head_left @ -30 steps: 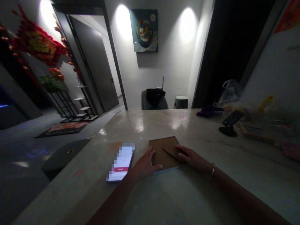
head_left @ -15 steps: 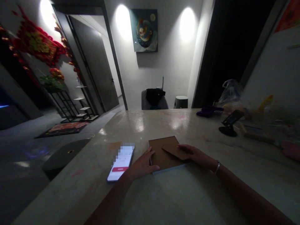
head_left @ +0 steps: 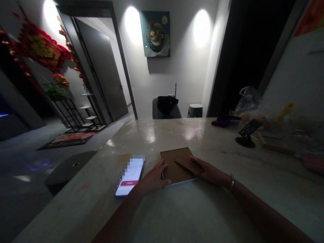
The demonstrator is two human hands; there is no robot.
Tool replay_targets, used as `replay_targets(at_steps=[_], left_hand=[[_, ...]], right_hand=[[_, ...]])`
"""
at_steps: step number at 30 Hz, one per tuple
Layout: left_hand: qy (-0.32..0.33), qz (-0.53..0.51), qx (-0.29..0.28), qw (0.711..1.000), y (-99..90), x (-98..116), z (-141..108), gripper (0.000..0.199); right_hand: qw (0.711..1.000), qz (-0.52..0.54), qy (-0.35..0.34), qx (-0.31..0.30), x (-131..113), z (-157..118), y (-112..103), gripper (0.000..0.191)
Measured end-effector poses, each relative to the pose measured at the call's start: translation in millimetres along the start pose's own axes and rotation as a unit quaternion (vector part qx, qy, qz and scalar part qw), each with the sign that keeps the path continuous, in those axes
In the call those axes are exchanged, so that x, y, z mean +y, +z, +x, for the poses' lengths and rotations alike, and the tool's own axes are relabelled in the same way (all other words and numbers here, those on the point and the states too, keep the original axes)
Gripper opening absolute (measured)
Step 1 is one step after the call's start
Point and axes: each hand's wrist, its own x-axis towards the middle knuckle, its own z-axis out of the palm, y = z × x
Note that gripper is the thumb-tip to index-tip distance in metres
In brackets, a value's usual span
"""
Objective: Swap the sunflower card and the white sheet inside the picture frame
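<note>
Left hand (head_left: 154,178), fingers wide, seemingly steadies the brown board (head_left: 174,173), well inside the left edge of the desk (head_left: 177,216); right hand (head_left: 214,172) pinches the brown card (head_left: 187,164) over it. Next likely calls for gentle control.

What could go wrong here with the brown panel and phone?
The right hand holds the small brown piece at one end, so it might scrape the brown panel. The left forearm is close to the phone and could nudge it. Without the left hand at its edge, the panel may slide.
</note>
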Motion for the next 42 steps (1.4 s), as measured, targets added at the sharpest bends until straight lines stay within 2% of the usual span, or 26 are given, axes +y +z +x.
replay_targets(at_steps=[4, 10, 13, 17, 20, 25, 29, 32, 34, 37, 42], left_hand=[[-0.001, 0.0, 0.002, 1.0, 1.5, 1, 1, 0.073], [0.015, 0.005, 0.034, 0.999, 6.8, -4, 6, 0.054], [0.019, 0.017, 0.047, 0.999, 7.4, -6, 6, 0.049], [0.011, 0.023, 0.068, 0.997, 2.5, -7, 4, 0.05], [0.012, 0.021, 0.083, 0.996, -1.0, -8, 5, 0.05], [0.034, 0.012, 0.127, 0.991, 0.0, -11, 11, 0.048], [0.033, -0.017, 0.137, 0.99, 3.9, -15, 13, 0.048], [0.048, -0.037, 0.145, 0.988, 6.5, -19, 14, 0.046], [0.05, -0.057, 0.162, 0.984, 7.5, -20, 15, 0.052], [0.062, -0.068, 0.217, 0.972, 7.0, -16, 17, 0.067], [0.123, 0.008, 0.29, 0.949, 2.1, -5, 17, 0.073]], right_hand=[[1.0, -0.012, -0.017, 0.005, 5, -1, -1, 0.071], [0.998, -0.05, -0.023, 0.014, 5, -1, -3, 0.074], [0.998, -0.058, -0.022, 0.011, 1, -3, -4, 0.07], [0.998, -0.045, -0.025, -0.024, -6, -8, -5, 0.066], [0.999, -0.021, -0.024, -0.027, -9, -11, -6, 0.056], [0.999, 0.001, 0.015, 0.048, -10, -5, -2, 0.038], [0.993, 0.009, 0.028, 0.117, -8, 1, 4, 0.042], [0.99, 0.007, 0.023, 0.136, -2, 4, 9, 0.043], [0.988, -0.02, 0.012, 0.155, 2, 5, 12, 0.045], [0.975, -0.108, -0.03, 0.191, 4, 4, 10, 0.053], [0.94, -0.232, -0.097, 0.231, -3, 0, -1, 0.059]])
